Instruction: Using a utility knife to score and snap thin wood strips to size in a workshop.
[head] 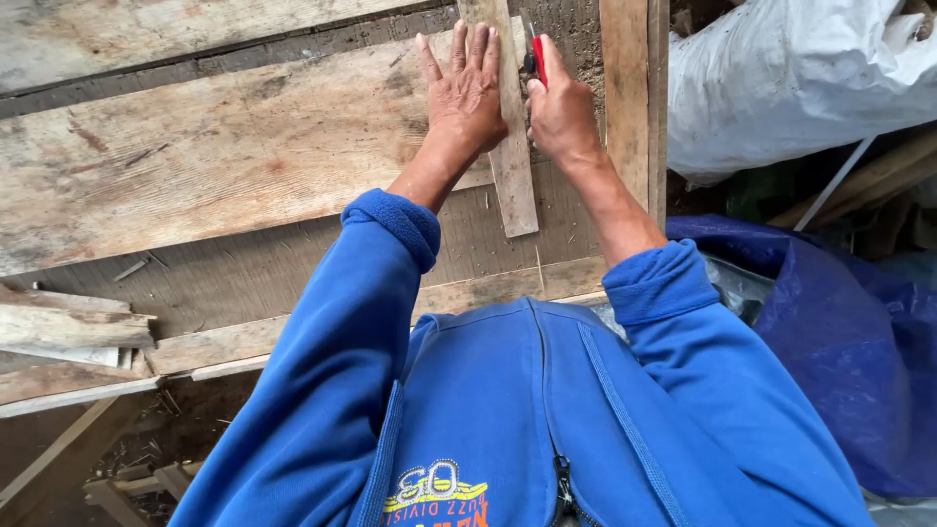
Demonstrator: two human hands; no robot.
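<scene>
Timber fills the view: a narrow, pale wooden slat (pixel 511 146) lies on the rough plank worktop (pixel 195 166), and it is the landmark here. Its long axis runs away from the person, tilted slightly so that its near end sits a little to the right of its far end. The left hand (pixel 465 93) rests flat, fingers spread and released, pressing partly on the slat's left edge and partly on the wide weathered grey-brown board (pixel 244 146) just left of it. The right hand (pixel 561 112) is clenched around a small red-handled tool (pixel 536 54), what kind I cannot tell, held just right of the slat's upper part with the tip pointing away from the person. Both hands flank the slat closely; the left touches it, while the right stands just beside it and whether its tool meets the wood is hidden. Right of the slat stands a tall upright timber post (pixel 627 98); further right lie a white plastic sack (pixel 781 78) and a crumpled blue tarpaulin (pixel 849 361). Blue fleece sleeves (pixel 342 361) cover both arms.
</scene>
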